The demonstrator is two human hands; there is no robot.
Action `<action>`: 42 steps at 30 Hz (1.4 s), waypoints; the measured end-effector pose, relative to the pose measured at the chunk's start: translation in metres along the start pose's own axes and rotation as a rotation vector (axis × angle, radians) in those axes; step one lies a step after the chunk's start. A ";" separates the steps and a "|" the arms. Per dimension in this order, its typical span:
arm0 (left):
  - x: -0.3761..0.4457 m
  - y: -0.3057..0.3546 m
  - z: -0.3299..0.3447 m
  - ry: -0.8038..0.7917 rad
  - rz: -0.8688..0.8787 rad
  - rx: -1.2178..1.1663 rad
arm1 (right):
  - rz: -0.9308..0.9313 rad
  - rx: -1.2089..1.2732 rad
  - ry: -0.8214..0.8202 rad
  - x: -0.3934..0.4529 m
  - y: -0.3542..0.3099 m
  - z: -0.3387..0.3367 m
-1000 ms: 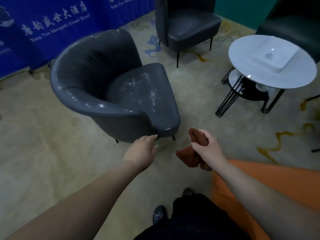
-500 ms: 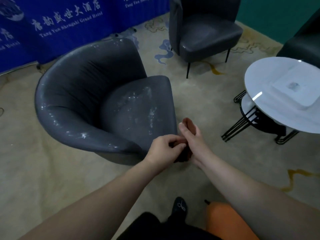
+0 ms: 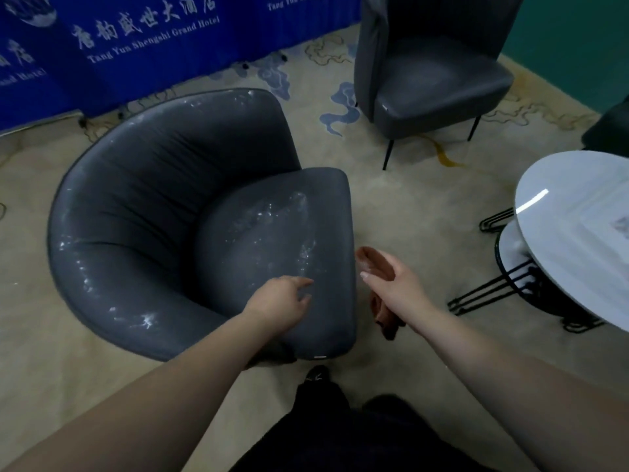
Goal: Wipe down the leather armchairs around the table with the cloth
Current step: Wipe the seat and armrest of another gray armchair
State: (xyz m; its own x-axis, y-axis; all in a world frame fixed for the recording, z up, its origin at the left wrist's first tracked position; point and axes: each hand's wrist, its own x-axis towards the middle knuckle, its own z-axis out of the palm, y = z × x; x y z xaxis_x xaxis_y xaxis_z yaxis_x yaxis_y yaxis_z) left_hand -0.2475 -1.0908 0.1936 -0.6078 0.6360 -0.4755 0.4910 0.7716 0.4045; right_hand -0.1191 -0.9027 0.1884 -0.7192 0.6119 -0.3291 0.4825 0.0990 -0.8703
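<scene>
The right hand (image 3: 394, 287) holds the brown cloth (image 3: 384, 311) bunched in its palm just beside the seat's front edge, probably ready to start wiping. The left hand (image 3: 279, 301), fingers loose and holding nothing, hovers over the seat of the round grey armchair (image 3: 163, 233), whose leather carries white smears. A second armchair (image 3: 432, 73) and the round table (image 3: 571, 233) stand beyond.

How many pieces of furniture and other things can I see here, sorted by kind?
Grey leather armchairs: 2, the round tub armchair and the high-backed armchair
Dark chair, only an edge in view at the far right: 1, the dark chair
Round white tables: 1, the table
Brown cloths: 1, the cloth, gripped by the right hand
Blue banners: 1, the banner
Total: 6
</scene>
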 end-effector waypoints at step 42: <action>0.148 0.057 -0.009 0.270 -1.038 -0.210 | -0.681 -0.622 -0.897 0.371 -0.111 0.013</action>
State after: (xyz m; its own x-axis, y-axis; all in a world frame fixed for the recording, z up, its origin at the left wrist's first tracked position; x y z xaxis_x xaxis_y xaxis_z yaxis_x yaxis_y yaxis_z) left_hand -0.3146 -0.9526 0.1532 -0.7936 -0.3668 -0.4855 -0.4407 0.8966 0.0430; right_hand -0.4464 -0.6968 0.1578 -0.8776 -0.4213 -0.2288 -0.1367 0.6774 -0.7228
